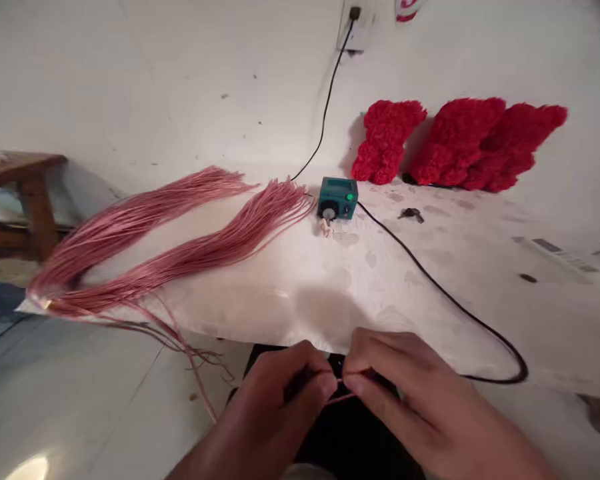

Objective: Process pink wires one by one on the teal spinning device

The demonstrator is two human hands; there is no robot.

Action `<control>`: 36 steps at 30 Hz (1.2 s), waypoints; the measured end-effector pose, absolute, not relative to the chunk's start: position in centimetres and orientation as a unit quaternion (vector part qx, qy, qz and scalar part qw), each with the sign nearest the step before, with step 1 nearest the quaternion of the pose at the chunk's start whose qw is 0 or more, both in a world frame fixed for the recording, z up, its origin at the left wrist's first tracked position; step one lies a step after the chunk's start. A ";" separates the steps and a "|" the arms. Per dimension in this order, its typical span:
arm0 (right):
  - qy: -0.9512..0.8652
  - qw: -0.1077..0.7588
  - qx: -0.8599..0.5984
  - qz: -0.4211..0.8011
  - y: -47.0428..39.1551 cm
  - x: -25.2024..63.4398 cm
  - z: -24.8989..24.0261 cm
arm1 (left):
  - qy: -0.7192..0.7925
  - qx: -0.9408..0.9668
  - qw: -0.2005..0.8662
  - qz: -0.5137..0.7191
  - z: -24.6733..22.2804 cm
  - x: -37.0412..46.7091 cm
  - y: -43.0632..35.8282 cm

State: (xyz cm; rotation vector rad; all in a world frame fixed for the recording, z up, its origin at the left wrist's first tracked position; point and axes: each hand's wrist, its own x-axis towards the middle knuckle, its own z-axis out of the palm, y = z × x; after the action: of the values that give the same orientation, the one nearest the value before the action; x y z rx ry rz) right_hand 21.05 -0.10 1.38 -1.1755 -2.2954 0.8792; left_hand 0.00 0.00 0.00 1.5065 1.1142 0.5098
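Observation:
Close together at the table's front edge, my two hands work on a thin pink cord [341, 399]. My left hand [290, 393] pinches it between thumb and forefinger. Facing it, my right hand [405, 387] grips the same cord in a like pinch, with only a small gap between the fingertips. A short loop of the cord shows just below them; the rest is hidden by the hands. To the left lies a large bundle of pink cords [200, 252], bent into a U on the table, with several loose strands hanging over the front edge.
A teal box [336, 193] with a green light and a dial stands mid-table. A black cable [445, 293] curves from it toward the right front. Red fluffy figures [460, 143] lean against the wall. A wooden bench [35, 200] stands at left.

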 end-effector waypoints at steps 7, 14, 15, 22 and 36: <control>-0.832 0.210 -0.391 0.332 0.3 21.1 1.5 | 0.474 0.654 0.553 0.204 0.6 0.2 0.2; -0.829 0.217 -0.396 0.329 0.3 21.4 1.2 | 0.464 0.674 0.537 0.207 0.7 0.6 0.6; -0.829 0.217 -0.398 0.326 0.3 21.3 1.1 | 0.467 0.675 0.531 0.209 0.6 0.7 0.6; -0.840 0.233 -0.384 0.305 0.5 20.9 0.8 | 0.473 0.672 0.519 0.236 0.0 0.9 0.5; -0.835 0.252 -0.380 0.308 0.6 21.0 0.6 | 0.487 0.638 0.541 0.252 -0.4 1.4 0.2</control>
State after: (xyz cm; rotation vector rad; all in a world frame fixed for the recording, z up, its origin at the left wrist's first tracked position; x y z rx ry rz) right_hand 21.01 0.63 0.60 -1.0346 -2.2704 0.8389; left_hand 1.38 0.24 -0.43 1.5153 1.1570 0.5992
